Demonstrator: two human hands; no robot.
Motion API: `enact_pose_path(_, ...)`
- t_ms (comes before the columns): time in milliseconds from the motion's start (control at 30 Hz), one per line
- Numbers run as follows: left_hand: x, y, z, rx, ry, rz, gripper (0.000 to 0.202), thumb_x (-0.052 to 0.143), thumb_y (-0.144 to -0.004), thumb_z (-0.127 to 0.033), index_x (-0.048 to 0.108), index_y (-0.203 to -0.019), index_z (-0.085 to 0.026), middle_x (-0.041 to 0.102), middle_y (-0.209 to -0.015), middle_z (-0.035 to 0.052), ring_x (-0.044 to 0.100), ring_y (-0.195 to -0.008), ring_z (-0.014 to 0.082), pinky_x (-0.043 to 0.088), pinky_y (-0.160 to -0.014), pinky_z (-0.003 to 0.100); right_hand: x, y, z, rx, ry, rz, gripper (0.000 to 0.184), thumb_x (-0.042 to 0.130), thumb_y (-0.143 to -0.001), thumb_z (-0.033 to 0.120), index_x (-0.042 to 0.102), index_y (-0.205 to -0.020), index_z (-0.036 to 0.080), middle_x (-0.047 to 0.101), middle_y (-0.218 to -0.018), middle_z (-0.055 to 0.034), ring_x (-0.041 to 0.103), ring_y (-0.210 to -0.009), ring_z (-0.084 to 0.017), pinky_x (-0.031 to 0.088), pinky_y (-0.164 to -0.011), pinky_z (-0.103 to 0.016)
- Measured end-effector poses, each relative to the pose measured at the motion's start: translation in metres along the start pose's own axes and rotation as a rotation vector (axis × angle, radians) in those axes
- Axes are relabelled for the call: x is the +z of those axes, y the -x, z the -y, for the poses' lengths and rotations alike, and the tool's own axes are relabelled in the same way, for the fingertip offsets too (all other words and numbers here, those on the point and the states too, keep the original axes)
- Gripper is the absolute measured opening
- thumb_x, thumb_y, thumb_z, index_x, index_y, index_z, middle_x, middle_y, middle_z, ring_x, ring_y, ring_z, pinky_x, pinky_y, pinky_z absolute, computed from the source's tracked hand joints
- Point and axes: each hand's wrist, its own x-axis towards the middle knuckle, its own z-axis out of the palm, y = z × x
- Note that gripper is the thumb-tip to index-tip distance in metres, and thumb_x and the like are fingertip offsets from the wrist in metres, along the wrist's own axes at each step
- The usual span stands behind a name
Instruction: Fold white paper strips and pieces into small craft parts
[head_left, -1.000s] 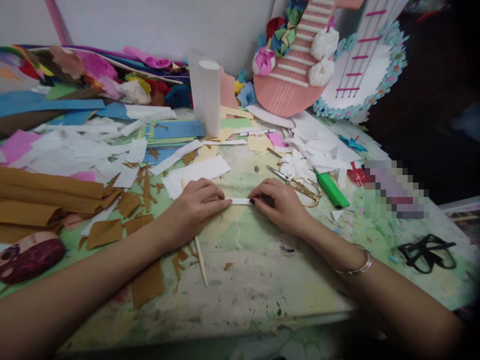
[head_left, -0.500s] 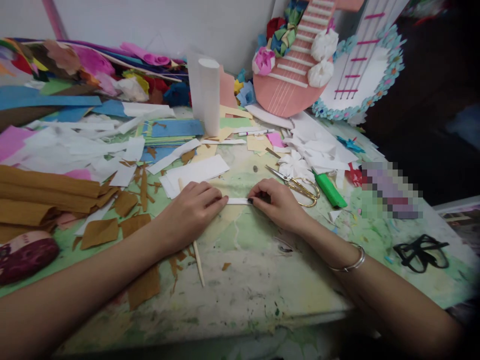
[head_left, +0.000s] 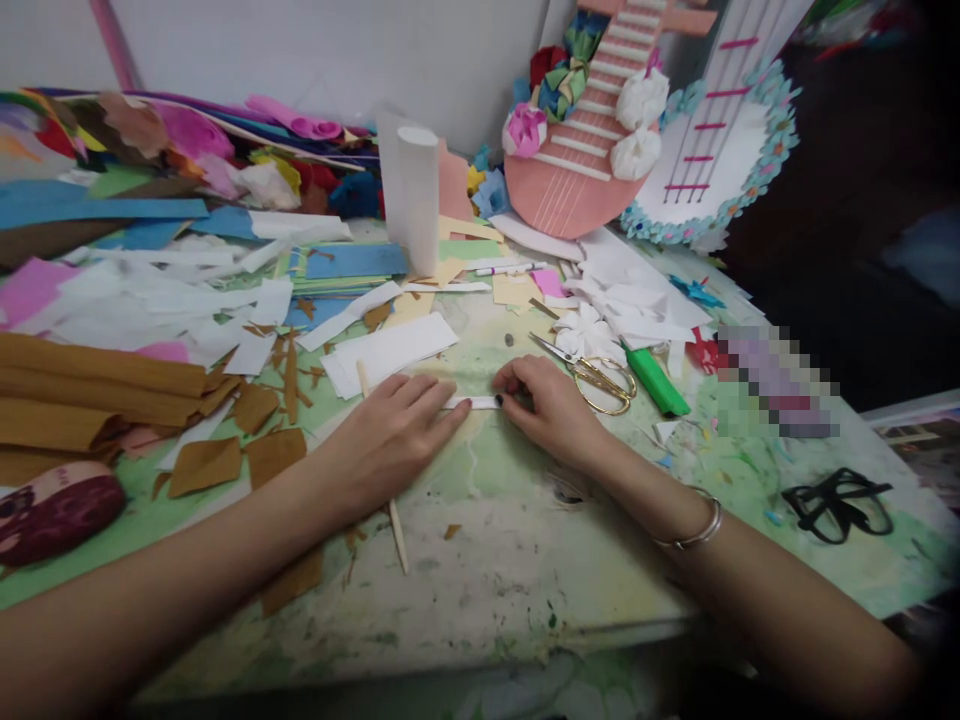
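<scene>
One white strip (head_left: 484, 403) lies on the desk (head_left: 510, 570), pinched by the right hand (head_left: 551, 410); I see the left hand (head_left: 394, 430) flatter now, thumb spread from its fingers.

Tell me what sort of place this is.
Probably a paper-craft workspace, judging by the gold-handled scissors, the brown paper scraps and the flower-decorated pink guitar-shaped cutout.

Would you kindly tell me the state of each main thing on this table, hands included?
Narrow white paper strip: touched by both hands
Left hand: palm down, on the strip
Right hand: fingers curled, at the strip
Gold-handled metal scissors: lying, not held
Thin pale wooden stick: lying partly under the left hand
Tall white paper piece: standing upright
Ridged brown paper: folded in layers
Pink guitar-shaped craft: standing, tilted
</scene>
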Motion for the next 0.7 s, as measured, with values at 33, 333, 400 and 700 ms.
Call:
enact_pose_path(33,0.000,0.000,-0.001,0.000,0.003,-0.010,0.030,0.045,-0.094,-0.011,0.060,-0.120,-0.010,0.064,-0.110,0.0155,0.057,-0.102,0.0281,0.047,-0.085,0.041,0.000,0.001,0.001,-0.038,0.045,-0.020,0.017,0.050,-0.084,0.011,0.063,-0.093,0.016,0.063,-0.090,-0.0076,0.053,-0.087,-0.019,0.041,-0.078,-0.032)
enact_pose_path(333,-0.001,0.001,-0.008,0.055,-0.025,-0.022,0.024,0.045,-0.089,-0.006,0.067,-0.097,-0.004,0.067,-0.093,0.0155,0.062,-0.087,0.0258,0.053,-0.077,0.037,0.020,0.033,0.041,-0.338,0.458,0.092,0.048,0.034,-0.094,0.006,0.046,-0.140,-0.002,0.050,-0.142,-0.0240,0.046,-0.134,-0.030,0.040,-0.109,-0.044)
enact_pose_path(400,-0.001,0.002,-0.011,0.053,-0.051,-0.044,0.028,0.042,-0.088,-0.004,0.068,-0.098,-0.003,0.068,-0.093,0.0156,0.063,-0.087,0.0251,0.054,-0.078,0.035,0.025,0.039,0.046,-0.298,0.508,0.112,0.051,0.031,-0.094,0.006,0.041,-0.143,-0.005,0.045,-0.145,-0.0257,0.042,-0.137,-0.033,0.037,-0.112,-0.049)
enact_pose_path(700,0.002,0.006,-0.015,0.037,-0.035,-0.052,0.036,0.043,-0.085,-0.002,0.061,-0.113,0.007,0.067,-0.107,0.0236,0.063,-0.099,0.0294,0.051,-0.091,0.040,0.025,0.046,0.050,-0.240,0.538,0.118,0.056,0.036,-0.101,0.033,0.043,-0.141,-0.005,0.042,-0.147,-0.0246,0.037,-0.141,-0.036,0.035,-0.114,-0.053)
